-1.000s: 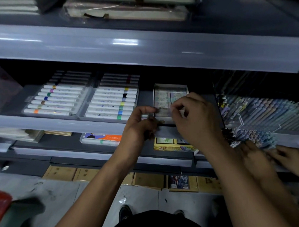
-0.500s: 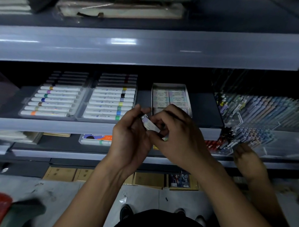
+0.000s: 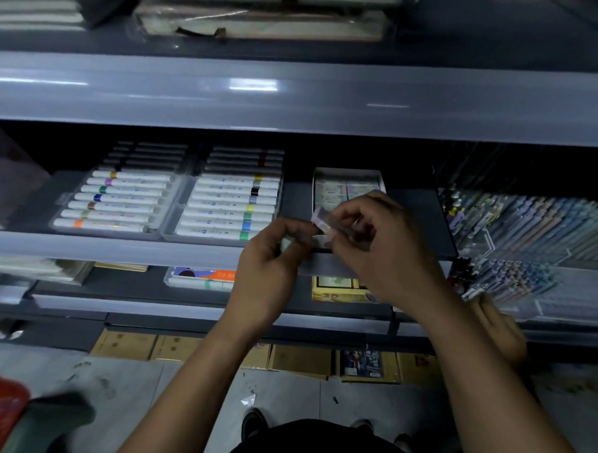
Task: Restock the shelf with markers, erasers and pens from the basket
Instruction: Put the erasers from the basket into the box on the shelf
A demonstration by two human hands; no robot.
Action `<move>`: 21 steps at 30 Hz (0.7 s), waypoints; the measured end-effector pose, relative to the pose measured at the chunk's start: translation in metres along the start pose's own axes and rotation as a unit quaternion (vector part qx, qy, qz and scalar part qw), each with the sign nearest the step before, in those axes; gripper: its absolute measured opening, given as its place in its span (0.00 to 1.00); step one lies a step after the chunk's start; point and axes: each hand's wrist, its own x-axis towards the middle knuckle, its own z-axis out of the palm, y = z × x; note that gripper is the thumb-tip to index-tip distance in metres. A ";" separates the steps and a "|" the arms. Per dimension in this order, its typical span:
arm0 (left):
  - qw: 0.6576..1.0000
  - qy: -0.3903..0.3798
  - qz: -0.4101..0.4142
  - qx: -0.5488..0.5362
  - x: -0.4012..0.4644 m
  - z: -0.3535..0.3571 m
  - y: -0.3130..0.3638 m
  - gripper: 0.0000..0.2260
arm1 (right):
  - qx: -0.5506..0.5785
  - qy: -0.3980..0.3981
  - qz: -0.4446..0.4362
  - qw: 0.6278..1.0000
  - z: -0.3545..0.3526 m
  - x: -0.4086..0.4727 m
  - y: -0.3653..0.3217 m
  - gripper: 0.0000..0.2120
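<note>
White markers (image 3: 117, 201) are lying in a clear tray at the left of the shelf (image 3: 118, 249). Each one is lying sideways, with its long side going left to right and its colour band near the left end. Next to them, a second tray of markers (image 3: 230, 209) is lying the same way, with the colour bands near the right end.

Moving right, the left hand (image 3: 271, 276) is reaching up in front of the shelf edge. Its thumb and fingers are curling in, pinching the left end of a small eraser (image 3: 321, 222). The right hand (image 3: 375, 243) is pinching the other end, so both hands are holding it together, just in front of the eraser box (image 3: 347, 184).

The eraser is looking like a little block in a shiny wrapper. It is probably very light and a bit soft, and the wrapper may be slippery. Holding it by its two short ends, or by its long flat sides, seems best. Its long side is tilting, with the left end higher and the right end lower. In the box, the other erasers are lying flat in rows.

Far right, lots of pens (image 3: 530, 229) are standing packed together, leaning back.
</note>
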 end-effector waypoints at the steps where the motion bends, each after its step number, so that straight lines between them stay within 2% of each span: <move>1: 0.999 0.006 0.017 0.038 0.000 0.001 -0.003 0.09 | -0.009 0.004 0.003 1.000 -0.003 0.003 0.002 0.10; 4: 0.993 0.012 0.049 0.106 -0.001 0.001 -0.009 0.12 | -0.051 0.002 0.003 0.999 -0.011 0.011 0.009 0.06; 7: 0.989 0.014 0.058 0.137 -0.002 0.000 -0.011 0.13 | -0.098 -0.035 0.003 0.995 -0.015 0.018 0.017 0.05; 14: 0.987 0.013 0.060 0.148 -0.001 0.000 -0.010 0.14 | -0.058 -0.090 0.025 0.994 -0.016 0.041 0.019 0.05; 21: 0.987 0.012 0.067 0.148 -0.001 0.000 -0.009 0.12 | -0.124 -0.115 0.028 0.985 -0.012 0.052 0.018 0.07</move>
